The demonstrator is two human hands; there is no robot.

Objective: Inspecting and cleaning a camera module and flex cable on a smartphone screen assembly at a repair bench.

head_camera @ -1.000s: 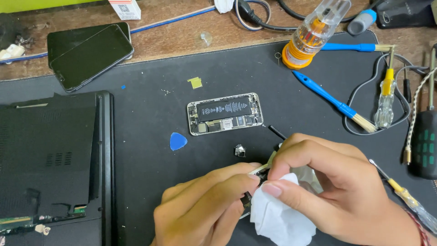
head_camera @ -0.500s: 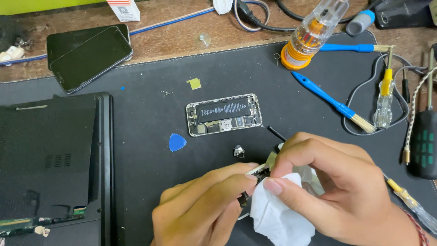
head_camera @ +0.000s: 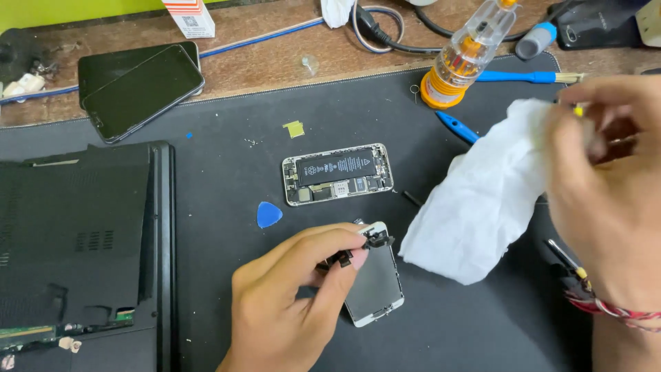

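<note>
My left hand (head_camera: 292, 296) pinches the top edge of a detached phone screen panel (head_camera: 375, 286) lying on the black mat (head_camera: 227, 186), fingertips on its small black connector parts. Raised at the right, my right hand (head_camera: 606, 179) holds a crumpled white tissue (head_camera: 482, 200) that hangs down to the mat, with something thin and yellow-tipped at the fingers. An opened phone body (head_camera: 337, 173), battery and board exposed, lies just above the screen panel.
A blue triangular pick (head_camera: 268, 214) lies left of the screen. A closed black laptop (head_camera: 76, 241) fills the left. Two dark phones (head_camera: 138, 86) rest at the back left. An orange-based clear bottle (head_camera: 461, 58), blue tools (head_camera: 458, 127) and cables sit at the back right.
My right hand has lifted up and to the right, carrying the tissue away from the screen panel. The panel is now uncovered under my left fingers.
</note>
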